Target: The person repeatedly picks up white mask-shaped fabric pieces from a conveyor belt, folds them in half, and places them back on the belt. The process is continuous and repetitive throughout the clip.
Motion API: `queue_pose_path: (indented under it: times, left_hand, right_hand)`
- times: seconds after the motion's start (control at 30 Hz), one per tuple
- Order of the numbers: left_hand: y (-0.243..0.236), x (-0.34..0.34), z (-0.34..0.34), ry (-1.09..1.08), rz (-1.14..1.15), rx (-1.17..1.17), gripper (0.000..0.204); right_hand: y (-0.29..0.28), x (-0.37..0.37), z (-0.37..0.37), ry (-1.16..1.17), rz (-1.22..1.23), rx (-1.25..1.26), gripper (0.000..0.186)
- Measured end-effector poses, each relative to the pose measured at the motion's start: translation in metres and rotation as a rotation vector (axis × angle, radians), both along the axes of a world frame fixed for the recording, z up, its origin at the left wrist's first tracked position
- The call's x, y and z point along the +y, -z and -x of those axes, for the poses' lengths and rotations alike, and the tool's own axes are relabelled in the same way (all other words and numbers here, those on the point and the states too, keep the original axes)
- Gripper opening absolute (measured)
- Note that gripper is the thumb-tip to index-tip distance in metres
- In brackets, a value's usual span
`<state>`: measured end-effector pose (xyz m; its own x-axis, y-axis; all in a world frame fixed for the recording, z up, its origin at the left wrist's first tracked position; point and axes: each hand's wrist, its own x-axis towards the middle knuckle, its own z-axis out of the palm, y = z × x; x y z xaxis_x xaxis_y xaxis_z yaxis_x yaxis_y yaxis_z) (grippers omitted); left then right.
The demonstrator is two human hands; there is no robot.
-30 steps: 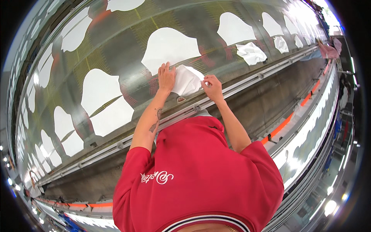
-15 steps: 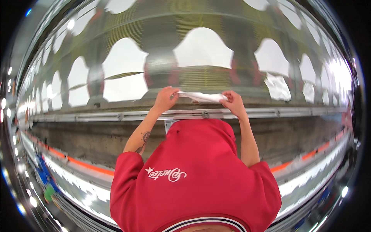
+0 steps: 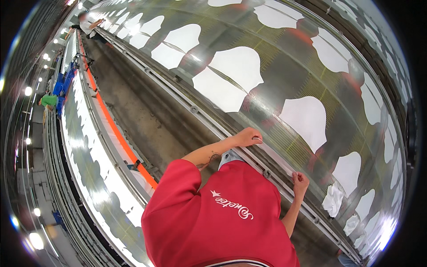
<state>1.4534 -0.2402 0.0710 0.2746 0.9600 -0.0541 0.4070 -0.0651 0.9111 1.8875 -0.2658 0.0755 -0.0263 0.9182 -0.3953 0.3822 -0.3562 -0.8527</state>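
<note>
A strip of thin white fabric [image 3: 277,156] is stretched between my two hands along the near edge of the long printing table [image 3: 284,62]. My left hand [image 3: 248,137] pinches one end, and my right hand [image 3: 300,181] pinches the other with fingers closed. Seen nearly edge-on, the strip's full shape is hidden. Just beyond it lies a flat white cut panel [image 3: 304,122] with a rounded top. To the left, a large white panel [image 3: 236,66] and a smaller one [image 3: 221,91] lie with a narrow gap between them.
A metal rail [image 3: 195,109] runs along the table's near side, close to my body. Crumpled white fabric [image 3: 332,200] lies to the right of my right hand. Behind me are an aisle floor [image 3: 133,102] and an orange strip [image 3: 118,129]. Another person [image 3: 86,24] stands far left.
My view has turned, so the table now slants from upper left to lower right. The white strip stays pinched between both hands and now looks straighter and thinner.
</note>
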Motion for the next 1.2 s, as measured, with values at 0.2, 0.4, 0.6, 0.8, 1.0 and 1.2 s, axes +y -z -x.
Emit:
queue_pose_path:
  times: [0.2, 0.4, 0.6, 0.8, 1.0, 1.2]
  left_hand:
    - [0.022, -0.001, -0.018, -0.036, -0.002, 0.038, 0.022]
    - [0.034, 0.006, -0.011, -0.093, 0.252, -0.157, 0.017]
    - [0.037, 0.007, -0.005, -0.155, 0.413, -0.292, 0.018]
    - [0.035, 0.011, -0.005, -0.243, 0.408, -0.322, 0.021]
    - [0.027, 0.034, -0.030, -0.348, 0.264, -0.317, 0.020]
    - [0.029, 0.067, -0.066, -0.500, -0.006, 0.022, 0.026]
  right_hand:
    - [0.004, -0.012, -0.023, -0.112, -0.110, -0.277, 0.027]
    - [0.011, -0.015, -0.015, 0.108, -0.139, -0.106, 0.025]
    - [0.012, -0.016, -0.009, 0.140, -0.157, -0.043, 0.021]
    - [0.024, -0.018, -0.007, 0.210, -0.165, -0.025, 0.023]
    - [0.035, 0.006, -0.001, 0.428, -0.105, 0.136, 0.028]
    - [0.036, 0.058, 0.023, 0.574, -0.317, -0.116, 0.027]
